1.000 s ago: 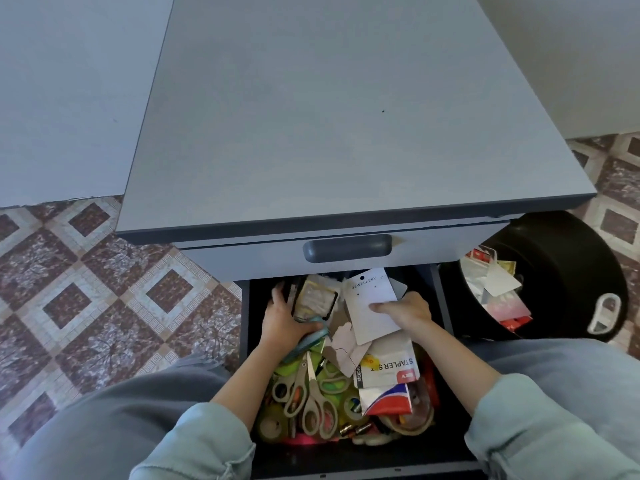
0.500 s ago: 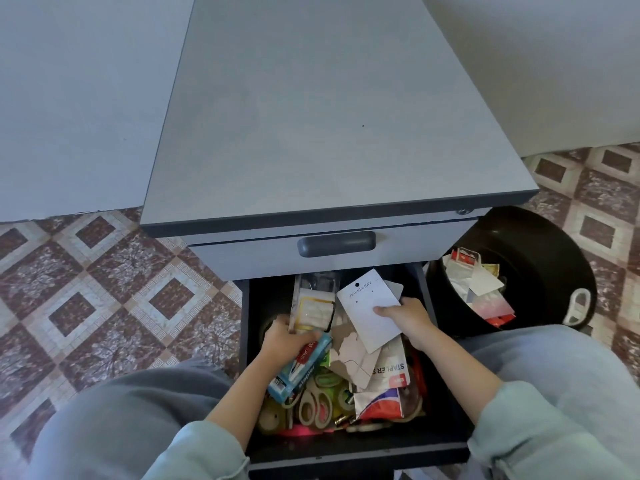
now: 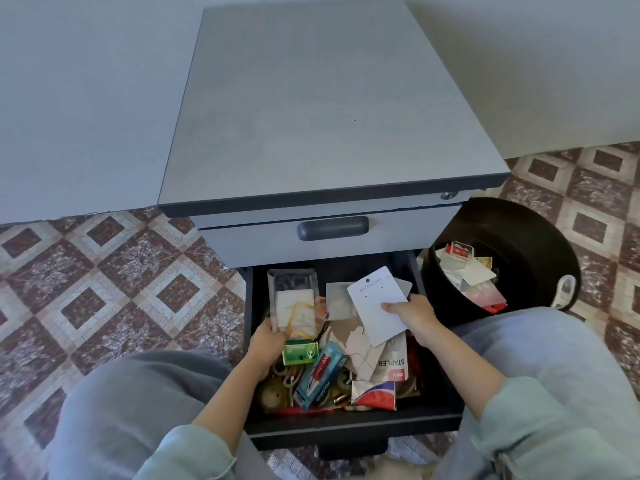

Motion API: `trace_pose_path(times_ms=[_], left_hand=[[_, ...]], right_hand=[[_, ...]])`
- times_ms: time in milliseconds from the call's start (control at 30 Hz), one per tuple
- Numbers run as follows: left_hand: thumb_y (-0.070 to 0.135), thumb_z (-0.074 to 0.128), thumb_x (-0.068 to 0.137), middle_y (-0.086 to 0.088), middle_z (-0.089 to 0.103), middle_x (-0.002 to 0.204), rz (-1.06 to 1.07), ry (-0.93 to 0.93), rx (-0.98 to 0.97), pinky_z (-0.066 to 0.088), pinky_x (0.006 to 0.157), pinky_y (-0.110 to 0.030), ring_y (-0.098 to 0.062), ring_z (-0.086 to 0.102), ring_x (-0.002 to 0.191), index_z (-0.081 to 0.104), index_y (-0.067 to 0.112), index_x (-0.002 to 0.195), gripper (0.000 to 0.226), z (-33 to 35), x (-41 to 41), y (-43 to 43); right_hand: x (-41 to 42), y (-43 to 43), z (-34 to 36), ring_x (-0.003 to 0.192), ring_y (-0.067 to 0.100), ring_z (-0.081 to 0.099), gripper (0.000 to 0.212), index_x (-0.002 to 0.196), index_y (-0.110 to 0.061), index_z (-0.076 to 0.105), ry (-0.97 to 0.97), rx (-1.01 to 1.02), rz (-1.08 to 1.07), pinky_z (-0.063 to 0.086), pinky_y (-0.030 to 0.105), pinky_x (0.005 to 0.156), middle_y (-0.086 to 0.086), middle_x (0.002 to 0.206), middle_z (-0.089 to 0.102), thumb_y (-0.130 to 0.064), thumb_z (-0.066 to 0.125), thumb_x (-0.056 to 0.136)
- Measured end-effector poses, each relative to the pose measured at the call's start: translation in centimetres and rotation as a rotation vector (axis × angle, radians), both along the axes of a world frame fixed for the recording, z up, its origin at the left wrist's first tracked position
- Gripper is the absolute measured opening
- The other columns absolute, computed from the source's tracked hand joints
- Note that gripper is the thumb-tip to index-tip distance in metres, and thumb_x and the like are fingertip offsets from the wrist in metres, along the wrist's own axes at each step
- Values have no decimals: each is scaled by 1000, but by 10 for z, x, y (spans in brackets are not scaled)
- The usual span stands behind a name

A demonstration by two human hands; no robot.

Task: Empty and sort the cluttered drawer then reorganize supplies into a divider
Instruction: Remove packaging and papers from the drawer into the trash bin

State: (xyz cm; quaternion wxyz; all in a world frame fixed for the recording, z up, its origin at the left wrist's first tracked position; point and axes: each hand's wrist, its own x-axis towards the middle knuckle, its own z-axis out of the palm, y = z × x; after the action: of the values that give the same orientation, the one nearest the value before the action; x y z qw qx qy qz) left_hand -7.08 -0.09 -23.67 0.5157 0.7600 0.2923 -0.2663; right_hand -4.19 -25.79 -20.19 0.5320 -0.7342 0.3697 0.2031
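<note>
The open drawer (image 3: 346,422) juts from the grey cabinet (image 3: 329,116) between the person's knees. Over its back left corner the left hand (image 3: 266,341) grips a clear plastic box (image 3: 292,299) by its near edge, fingers curled round it. Near the back right corner the right hand (image 3: 412,315) pinches a white jewellery card (image 3: 375,303), thumb on top. The drawer holds a green box (image 3: 299,351), a blue blister pack (image 3: 320,375), a stapler packet (image 3: 394,362) and a jumble beneath. A black bin (image 3: 526,244) just beside the drawer's right wall holds cards and packets.

Tiled floor (image 3: 104,271) bears cabinet (image 3: 329,116) w/ open drawer (image 3: 346,426), black bin (image 3: 540,230).
</note>
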Motion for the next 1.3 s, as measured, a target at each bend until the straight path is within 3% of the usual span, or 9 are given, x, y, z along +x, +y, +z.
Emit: trace_pose_path(times_ms=[133,300,433,533,667,867,1000,1133,1300], left_hand=[[0,51,90,-7,65,107,21,-30,11,51,86,-40,-26,60,100,56,13,111,25,8,0,4],[-4,49,91,-9,63,98,69,-28,-20,52,88,-47,-28,60,96,54,13,95,19,21,4,9],[-1,49,93,-7,63,88,108,-30,-82,55,69,-37,-19,62,76,54,12,88,14,34,2,12],[1,49,94,-9,65,88,105,-25,-115,54,58,-29,-18,62,71,55,7,96,9,38,-4,13],[1,49,94,-16,65,100,114,-19,-175,53,71,-36,-22,63,80,55,0,108,15,46,-15,13],[0,47,95,-16,63,99,150,-7,-315,55,50,-26,-22,62,80,50,0,106,12,69,-27,5],[1,46,95,-14,65,98,134,-5,-401,56,54,-29,-23,64,84,52,4,103,11,83,-32,0],[1,45,95,-11,68,93,120,-30,-461,55,58,-30,-21,65,83,55,5,102,13,98,-38,-8],[0,45,95,-9,70,87,93,-71,-495,56,56,-28,-18,67,76,58,5,98,15,121,-43,-17]], right_hand=[[1,-1,-1,98,28,61,34,114,1,57,-8,-2,-14,48,34,75,16,116,63,-9,68,84],[5,1,7,91,27,60,31,112,1,58,-64,17,-25,49,32,70,16,114,64,-9,67,85],[5,-1,19,97,28,60,30,112,0,58,-98,126,-81,50,35,74,17,116,63,-10,66,85],[0,-3,28,90,24,58,27,111,-1,57,-121,194,-120,47,29,63,16,117,63,-10,65,87],[-9,-7,39,77,17,56,29,115,0,55,-144,218,-113,41,27,57,16,118,62,-9,63,88],[-15,-12,53,77,19,56,34,121,2,53,-159,255,-117,45,31,61,17,120,60,-10,60,90],[-16,-15,64,96,27,58,38,125,3,53,-162,274,-102,48,32,65,16,121,61,-10,61,90],[-16,-24,82,89,24,60,31,120,0,56,-184,271,-33,47,30,63,13,114,62,-12,60,91],[-18,-44,98,94,26,59,28,118,-6,57,-184,266,15,49,33,71,9,104,65,-16,59,92]])
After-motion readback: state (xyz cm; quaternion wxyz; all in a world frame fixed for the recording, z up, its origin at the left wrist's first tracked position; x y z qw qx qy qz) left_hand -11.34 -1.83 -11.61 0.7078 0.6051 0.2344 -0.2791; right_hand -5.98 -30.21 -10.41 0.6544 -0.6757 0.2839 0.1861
